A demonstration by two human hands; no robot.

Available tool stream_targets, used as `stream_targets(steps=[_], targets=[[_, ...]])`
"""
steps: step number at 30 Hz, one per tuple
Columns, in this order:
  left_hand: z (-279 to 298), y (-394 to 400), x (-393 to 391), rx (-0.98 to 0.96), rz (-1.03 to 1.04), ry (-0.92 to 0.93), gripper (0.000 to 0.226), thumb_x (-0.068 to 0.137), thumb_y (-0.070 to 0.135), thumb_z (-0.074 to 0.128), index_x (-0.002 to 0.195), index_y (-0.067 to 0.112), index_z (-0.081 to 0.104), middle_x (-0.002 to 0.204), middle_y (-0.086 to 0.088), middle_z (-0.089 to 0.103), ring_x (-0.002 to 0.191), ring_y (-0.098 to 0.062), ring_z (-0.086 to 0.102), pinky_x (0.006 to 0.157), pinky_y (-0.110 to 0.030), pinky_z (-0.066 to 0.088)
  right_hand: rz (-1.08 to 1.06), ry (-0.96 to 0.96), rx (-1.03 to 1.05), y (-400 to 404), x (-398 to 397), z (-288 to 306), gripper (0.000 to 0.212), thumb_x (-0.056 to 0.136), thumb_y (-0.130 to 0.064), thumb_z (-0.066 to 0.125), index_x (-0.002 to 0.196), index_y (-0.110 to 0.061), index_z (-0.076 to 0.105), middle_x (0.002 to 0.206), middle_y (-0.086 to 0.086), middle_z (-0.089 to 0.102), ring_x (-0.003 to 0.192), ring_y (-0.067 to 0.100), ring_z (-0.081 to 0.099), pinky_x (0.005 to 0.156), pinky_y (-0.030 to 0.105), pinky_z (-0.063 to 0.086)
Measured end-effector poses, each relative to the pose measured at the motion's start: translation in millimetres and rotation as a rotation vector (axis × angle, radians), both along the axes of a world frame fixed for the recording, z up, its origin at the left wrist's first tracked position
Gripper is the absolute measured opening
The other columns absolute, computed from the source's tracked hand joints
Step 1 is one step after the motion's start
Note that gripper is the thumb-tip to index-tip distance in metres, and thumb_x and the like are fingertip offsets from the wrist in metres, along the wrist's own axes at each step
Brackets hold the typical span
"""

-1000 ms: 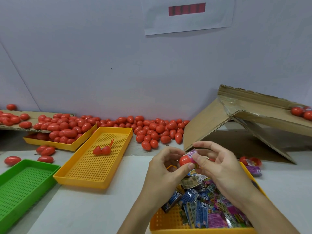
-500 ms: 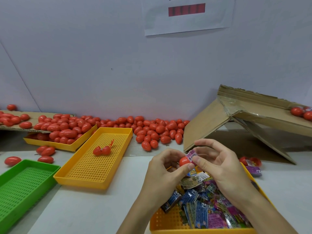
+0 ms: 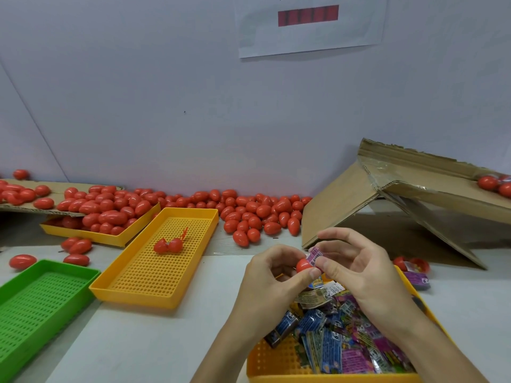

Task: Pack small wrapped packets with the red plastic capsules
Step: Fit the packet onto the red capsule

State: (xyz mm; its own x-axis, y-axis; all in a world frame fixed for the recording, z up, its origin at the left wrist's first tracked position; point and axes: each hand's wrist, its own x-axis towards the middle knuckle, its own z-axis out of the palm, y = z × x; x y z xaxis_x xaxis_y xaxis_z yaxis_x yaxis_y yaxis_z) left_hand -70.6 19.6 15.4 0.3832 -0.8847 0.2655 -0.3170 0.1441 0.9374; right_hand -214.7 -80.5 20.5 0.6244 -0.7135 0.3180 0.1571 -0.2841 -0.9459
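My left hand (image 3: 272, 277) grips a red capsule half (image 3: 303, 265) between thumb and fingers. My right hand (image 3: 359, 268) pinches a small purple wrapped packet (image 3: 314, 257) right against that capsule's open side. Both hands hover over the near yellow tray (image 3: 276, 363), which holds several blue, purple and green wrapped packets (image 3: 345, 344). A heap of closed red capsules (image 3: 257, 214) lies along the back wall. An open hinged red capsule (image 3: 168, 245) lies in the middle yellow tray (image 3: 132, 288).
A green tray (image 3: 41, 294) stands at the left. A far yellow tray (image 3: 91, 237) is full of capsules under a cardboard flap (image 3: 55, 186). A tilted cardboard box (image 3: 401, 200) rises at the right, with an open capsule and a purple packet (image 3: 417, 279) before it.
My hands have stayed over the packet tray, rising slightly. The purple packet has been worked closer against the red capsule half.
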Motion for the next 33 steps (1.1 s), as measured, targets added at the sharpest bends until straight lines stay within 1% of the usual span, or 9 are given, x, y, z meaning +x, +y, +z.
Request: stream_targets(steps=[2, 6, 13, 17, 20, 22, 24, 28, 33], targets=[[0, 1, 0, -0.007, 0.003, 0.004, 0.021, 0.083, 0.03, 0.08, 0.101, 0.023, 0.071, 0.092, 0.001, 0.074, 0.087, -0.022, 0.068, 0.077, -0.038, 0.059, -0.001, 0.028, -0.021, 0, -1, 0, 0.033, 0.074, -0.033, 0.076, 0.106, -0.037, 0.07, 0.101, 0.002, 0.075, 0.101, 0.018, 0.071, 0.09, 0.043, 0.056], [2, 1, -2, -0.036, -0.017, 0.097, 0.027, 0.082, 0.033, 0.078, 0.107, 0.026, 0.068, 0.089, -0.002, 0.075, 0.08, -0.016, 0.071, 0.069, -0.026, 0.057, -0.015, 0.055, -0.045, 0, -2, 0, 0.033, 0.073, -0.037, 0.075, 0.106, -0.039, 0.07, 0.105, -0.003, 0.074, 0.101, 0.015, 0.07, 0.088, 0.038, 0.058], [2, 0, -5, -0.072, -0.096, 0.297, 0.022, 0.088, 0.032, 0.074, 0.108, 0.024, 0.071, 0.102, -0.007, 0.076, 0.096, -0.025, 0.073, 0.08, -0.029, 0.058, -0.066, 0.052, -0.106, 3, -1, 1, 0.034, 0.076, -0.036, 0.073, 0.11, -0.032, 0.069, 0.105, -0.011, 0.074, 0.103, 0.007, 0.069, 0.084, 0.031, 0.059], [0, -3, -5, -0.092, -0.106, 0.455, 0.026, 0.086, 0.026, 0.073, 0.108, 0.012, 0.072, 0.103, -0.014, 0.075, 0.102, -0.028, 0.071, 0.084, -0.031, 0.058, -0.112, 0.043, -0.17, 7, 2, 1, 0.031, 0.079, -0.04, 0.071, 0.109, -0.034, 0.068, 0.105, -0.016, 0.073, 0.105, 0.004, 0.067, 0.084, 0.032, 0.059], [1, -5, -8, -0.096, -0.089, 0.542, 0.028, 0.084, 0.024, 0.073, 0.104, 0.005, 0.074, 0.098, -0.016, 0.075, 0.092, -0.022, 0.073, 0.082, -0.029, 0.058, -0.16, 0.043, -0.22, 10, 5, 0, 0.034, 0.078, -0.048, 0.07, 0.109, -0.038, 0.066, 0.106, -0.019, 0.071, 0.107, 0.004, 0.066, 0.082, 0.031, 0.056], [2, -6, -8, -0.099, -0.066, 0.631, 0.023, 0.083, 0.022, 0.073, 0.098, 0.005, 0.076, 0.095, -0.017, 0.074, 0.083, -0.019, 0.069, 0.078, -0.027, 0.059, -0.176, 0.058, -0.244, 12, 5, -1, 0.036, 0.076, -0.051, 0.07, 0.109, -0.039, 0.064, 0.106, -0.018, 0.07, 0.106, 0.005, 0.065, 0.078, 0.031, 0.057], [3, -6, -7, -0.092, -0.054, 0.688, 0.02, 0.082, 0.022, 0.072, 0.095, 0.008, 0.078, 0.094, -0.018, 0.072, 0.081, -0.02, 0.067, 0.075, -0.025, 0.058, -0.193, 0.112, -0.295, 13, 6, -2, 0.037, 0.074, -0.052, 0.069, 0.109, -0.039, 0.064, 0.104, -0.016, 0.069, 0.105, 0.005, 0.064, 0.075, 0.032, 0.058], [3, -5, -6, -0.066, -0.029, 0.697, 0.019, 0.082, 0.022, 0.072, 0.093, 0.007, 0.078, 0.095, -0.02, 0.072, 0.084, -0.022, 0.068, 0.071, -0.026, 0.058, -0.24, 0.189, -0.393, 14, 7, -3, 0.041, 0.072, -0.057, 0.07, 0.11, -0.043, 0.062, 0.104, -0.02, 0.066, 0.104, 0.002, 0.06, 0.072, 0.023, 0.054], [0, -6, -8, -0.028, -0.025, 0.67, 0.019, 0.093, 0.014, 0.066, 0.102, -0.001, 0.072, 0.108, -0.027, 0.07, 0.086, -0.027, 0.069, 0.07, -0.031, 0.06, -0.27, 0.229, -0.503, 14, 8, -4, 0.037, 0.075, -0.041, 0.079, 0.109, -0.032, 0.067, 0.101, -0.021, 0.065, 0.103, 0.002, 0.058, 0.075, 0.01, 0.046]])
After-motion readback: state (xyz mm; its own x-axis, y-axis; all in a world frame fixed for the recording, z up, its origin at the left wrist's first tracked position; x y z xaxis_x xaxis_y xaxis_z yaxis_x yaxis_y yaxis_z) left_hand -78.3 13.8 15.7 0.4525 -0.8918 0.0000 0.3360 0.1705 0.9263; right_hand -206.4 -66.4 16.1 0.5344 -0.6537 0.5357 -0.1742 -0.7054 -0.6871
